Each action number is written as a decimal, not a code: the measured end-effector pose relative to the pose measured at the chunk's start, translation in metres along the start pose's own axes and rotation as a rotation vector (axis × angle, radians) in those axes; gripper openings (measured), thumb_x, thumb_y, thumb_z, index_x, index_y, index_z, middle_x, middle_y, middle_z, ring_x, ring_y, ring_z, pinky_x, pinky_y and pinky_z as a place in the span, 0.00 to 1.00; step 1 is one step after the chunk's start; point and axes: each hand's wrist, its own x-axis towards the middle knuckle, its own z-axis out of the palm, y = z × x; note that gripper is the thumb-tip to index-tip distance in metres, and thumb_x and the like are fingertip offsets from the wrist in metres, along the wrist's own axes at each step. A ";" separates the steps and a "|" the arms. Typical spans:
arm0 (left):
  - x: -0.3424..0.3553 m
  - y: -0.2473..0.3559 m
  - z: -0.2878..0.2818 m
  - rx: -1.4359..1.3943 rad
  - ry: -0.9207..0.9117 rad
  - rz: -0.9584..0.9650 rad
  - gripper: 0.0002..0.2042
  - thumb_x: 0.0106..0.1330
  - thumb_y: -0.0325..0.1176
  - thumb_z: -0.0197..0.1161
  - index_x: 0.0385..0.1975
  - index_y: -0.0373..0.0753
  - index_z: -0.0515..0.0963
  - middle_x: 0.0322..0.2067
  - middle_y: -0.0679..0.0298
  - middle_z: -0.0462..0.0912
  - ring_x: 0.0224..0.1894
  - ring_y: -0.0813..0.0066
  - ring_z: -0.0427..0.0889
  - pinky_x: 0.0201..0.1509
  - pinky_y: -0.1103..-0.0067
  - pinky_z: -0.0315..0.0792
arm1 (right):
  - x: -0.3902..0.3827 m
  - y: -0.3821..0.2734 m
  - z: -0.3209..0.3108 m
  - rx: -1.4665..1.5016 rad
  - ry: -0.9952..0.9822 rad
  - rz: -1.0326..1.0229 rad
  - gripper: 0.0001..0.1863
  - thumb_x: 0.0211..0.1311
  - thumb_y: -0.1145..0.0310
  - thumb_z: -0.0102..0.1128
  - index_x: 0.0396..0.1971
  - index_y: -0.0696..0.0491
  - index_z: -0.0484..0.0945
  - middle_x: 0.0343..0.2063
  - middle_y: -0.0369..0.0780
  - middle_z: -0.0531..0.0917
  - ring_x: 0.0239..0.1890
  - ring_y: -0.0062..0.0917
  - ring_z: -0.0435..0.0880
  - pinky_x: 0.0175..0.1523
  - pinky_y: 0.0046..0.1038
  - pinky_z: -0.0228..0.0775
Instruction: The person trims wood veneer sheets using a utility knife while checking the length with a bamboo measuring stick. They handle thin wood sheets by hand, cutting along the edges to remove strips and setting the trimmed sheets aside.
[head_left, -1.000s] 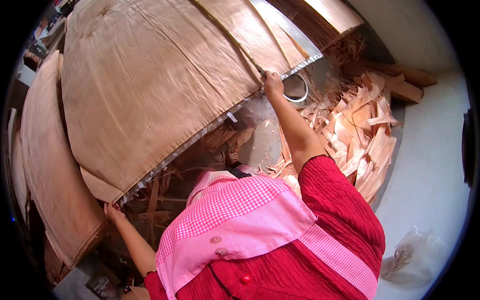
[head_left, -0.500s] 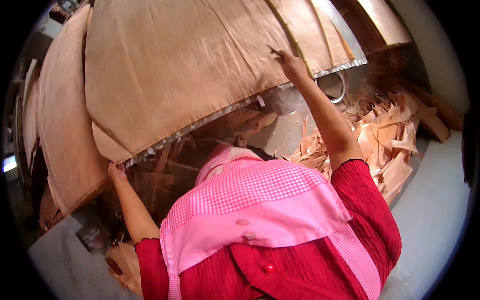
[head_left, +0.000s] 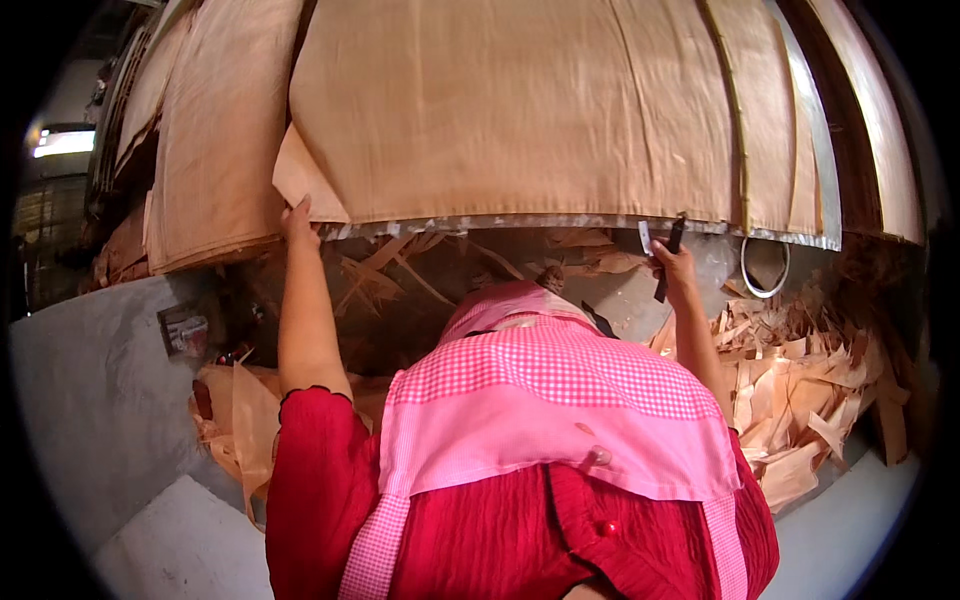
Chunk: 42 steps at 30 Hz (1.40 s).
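Note:
A large tan wood veneer sheet [head_left: 500, 120] lies in front of me on a support with a silvery front edge. At its left front corner, my left hand [head_left: 300, 222] is closed on a smaller, paler veneer piece [head_left: 308, 185]; whether that piece is separate or part of a sheet beneath, I cannot tell. My right hand [head_left: 674, 264] is just below the front edge, closed round a dark flat knife-like tool [head_left: 675, 235] that points up and away. Beside those fingers hangs a small white strip [head_left: 644, 238]. A thin yellowish stick [head_left: 738, 120] lies lengthwise on the sheet's right part.
More veneer sheets [head_left: 215, 130] hang over on the left, and another stack [head_left: 870, 110] stands at far right. A pale ring [head_left: 765, 290] hangs under the right front edge. Veneer scraps [head_left: 800, 390] heap on the floor at right, with others [head_left: 255, 420] at left.
My right hand has drawn back from the top of the sheet to its front edge, the dark tool still in it. My left hand stays at the left corner. The view has turned and shifted.

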 end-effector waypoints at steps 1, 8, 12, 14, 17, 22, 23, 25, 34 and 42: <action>-0.005 0.004 0.001 0.004 -0.029 0.012 0.18 0.50 0.28 0.62 0.42 0.36 0.68 0.37 0.61 0.75 0.37 0.68 0.75 0.37 0.72 0.70 | 0.001 0.003 0.000 -0.017 0.002 -0.023 0.11 0.53 0.69 0.56 0.34 0.57 0.71 0.17 0.34 0.72 0.15 0.15 0.68 0.17 0.16 0.56; 0.027 0.006 -0.018 -0.116 -0.034 0.032 0.19 0.50 0.24 0.61 0.43 0.30 0.68 0.40 0.60 0.74 0.41 0.67 0.73 0.46 0.76 0.66 | -0.009 -0.017 0.024 -0.237 0.180 -0.012 0.13 0.54 0.62 0.56 0.35 0.54 0.73 0.21 0.33 0.74 0.16 0.16 0.70 0.13 0.17 0.55; 0.045 0.020 -0.022 -0.371 -0.380 -0.260 0.14 0.52 0.25 0.55 0.40 0.30 0.69 0.39 0.58 0.74 0.43 0.65 0.72 0.49 0.71 0.65 | -0.005 0.027 0.018 -0.119 0.556 -0.327 0.13 0.56 0.62 0.54 0.38 0.53 0.73 0.22 0.36 0.77 0.15 0.15 0.70 0.15 0.17 0.59; 0.067 0.014 -0.030 -0.439 -0.515 -0.380 0.13 0.53 0.25 0.52 0.38 0.30 0.69 0.39 0.57 0.74 0.43 0.62 0.72 0.50 0.69 0.65 | -0.019 0.020 0.067 -0.055 0.462 -0.319 0.12 0.57 0.65 0.52 0.39 0.53 0.73 0.21 0.35 0.77 0.14 0.14 0.68 0.16 0.16 0.58; 0.057 0.029 -0.020 -0.468 -0.574 -0.473 0.12 0.52 0.24 0.52 0.38 0.31 0.69 0.39 0.57 0.74 0.43 0.62 0.72 0.51 0.70 0.64 | -0.041 -0.006 0.166 -0.099 0.266 -0.288 0.13 0.58 0.64 0.50 0.40 0.54 0.72 0.20 0.34 0.77 0.16 0.13 0.69 0.18 0.15 0.58; 0.061 0.034 -0.041 -0.442 -0.653 -0.375 0.14 0.52 0.27 0.54 0.40 0.32 0.69 0.40 0.59 0.74 0.44 0.63 0.72 0.52 0.68 0.64 | 0.005 -0.072 0.268 -0.880 0.335 -0.574 0.20 0.46 0.62 0.58 0.40 0.56 0.74 0.24 0.43 0.78 0.29 0.30 0.78 0.35 0.27 0.67; 0.062 0.031 -0.040 -0.468 -0.673 -0.377 0.15 0.52 0.27 0.53 0.41 0.32 0.68 0.41 0.59 0.74 0.45 0.63 0.72 0.53 0.68 0.63 | 0.027 -0.069 0.268 -0.891 0.382 -0.671 0.22 0.45 0.61 0.59 0.40 0.56 0.73 0.27 0.46 0.79 0.33 0.34 0.78 0.38 0.29 0.67; 0.066 0.029 -0.039 -0.506 -0.707 -0.370 0.17 0.52 0.26 0.53 0.44 0.32 0.67 0.43 0.59 0.73 0.47 0.63 0.70 0.54 0.68 0.62 | 0.057 -0.073 0.268 -0.827 0.471 -0.897 0.21 0.45 0.61 0.58 0.40 0.55 0.74 0.30 0.47 0.78 0.37 0.40 0.76 0.40 0.31 0.67; 0.070 0.007 -0.038 -0.399 -0.554 -0.371 0.19 0.57 0.32 0.47 0.49 0.33 0.63 0.48 0.56 0.69 0.51 0.62 0.66 0.57 0.66 0.58 | -0.012 -0.063 0.185 -0.485 0.754 -0.896 0.11 0.54 0.67 0.52 0.38 0.52 0.74 0.35 0.44 0.77 0.39 0.36 0.76 0.42 0.31 0.67; 0.077 0.050 -0.046 -0.311 -0.455 -0.014 0.12 0.55 0.41 0.45 0.32 0.41 0.69 0.29 0.65 0.71 0.28 0.72 0.70 0.27 0.75 0.64 | 0.067 0.038 -0.137 -0.817 1.058 -0.398 0.15 0.58 0.62 0.42 0.40 0.55 0.71 0.39 0.42 0.74 0.42 0.31 0.71 0.47 0.28 0.61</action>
